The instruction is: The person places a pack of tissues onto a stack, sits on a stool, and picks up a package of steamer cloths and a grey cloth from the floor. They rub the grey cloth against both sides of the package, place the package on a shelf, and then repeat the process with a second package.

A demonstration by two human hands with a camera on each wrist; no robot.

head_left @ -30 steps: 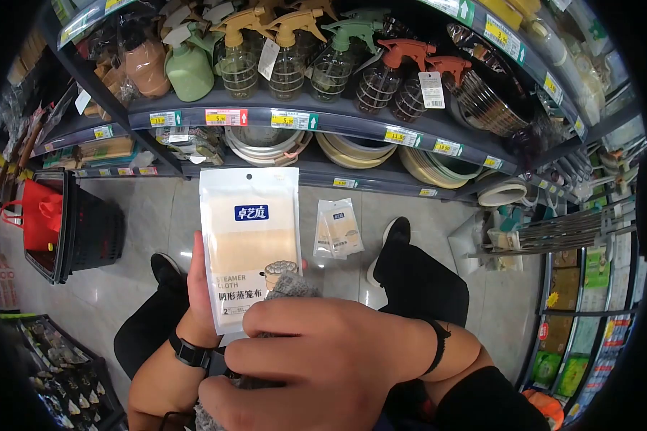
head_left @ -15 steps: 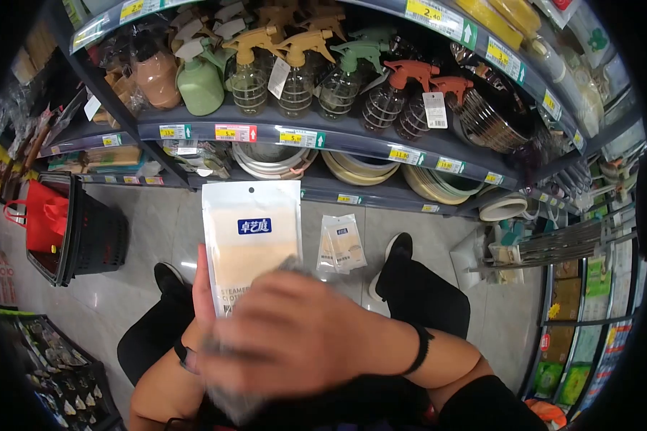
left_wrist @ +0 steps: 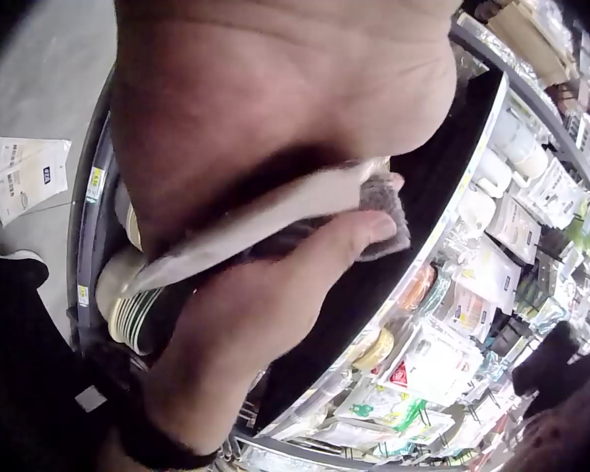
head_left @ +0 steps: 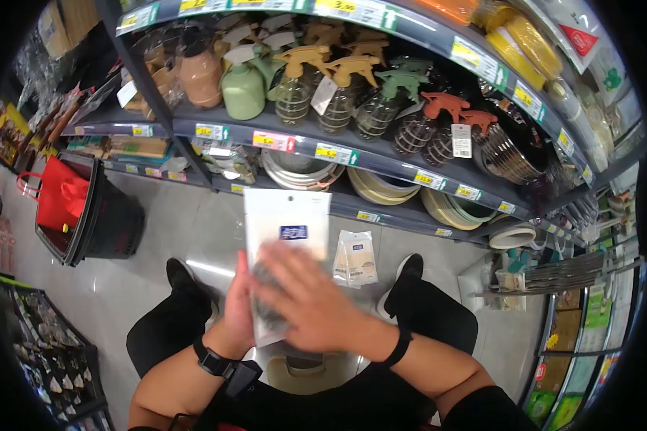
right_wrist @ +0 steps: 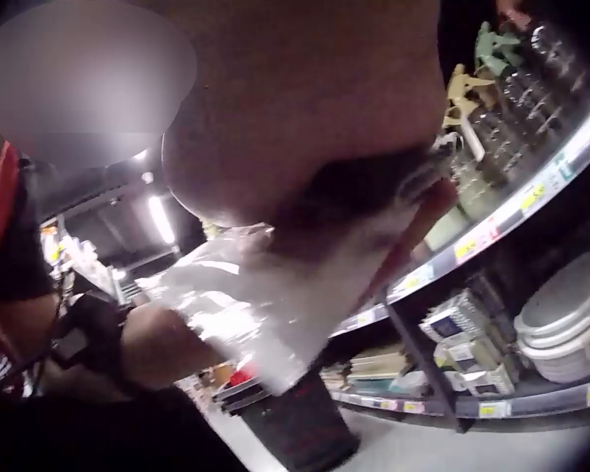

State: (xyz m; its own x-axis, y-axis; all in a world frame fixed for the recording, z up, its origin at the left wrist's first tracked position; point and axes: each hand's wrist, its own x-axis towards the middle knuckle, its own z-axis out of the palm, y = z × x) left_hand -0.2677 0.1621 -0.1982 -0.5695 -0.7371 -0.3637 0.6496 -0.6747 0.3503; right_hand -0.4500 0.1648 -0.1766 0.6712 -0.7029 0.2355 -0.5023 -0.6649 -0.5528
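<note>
My left hand holds a white and cream packet upright from behind, its thumb along the left edge. Over the packet's front lies my right hand, blurred, its fingers slanting up and left. A grey cloth is pinned beneath that hand. In the left wrist view, the right thumb presses the grey cloth at the packet's edge. Shiny plastic of the packet shows in the right wrist view below the right hand.
Two similar packets overlap on the floor between the shoes. A black basket with a red bag stands left. Ahead, shelves hold spray bottles and basins. A beige stool or container shows between the legs.
The packet and both hands have shifted right in the head view. My right hand has moved up the packet, its fingers now extended across the front. More shelf has come into view.
</note>
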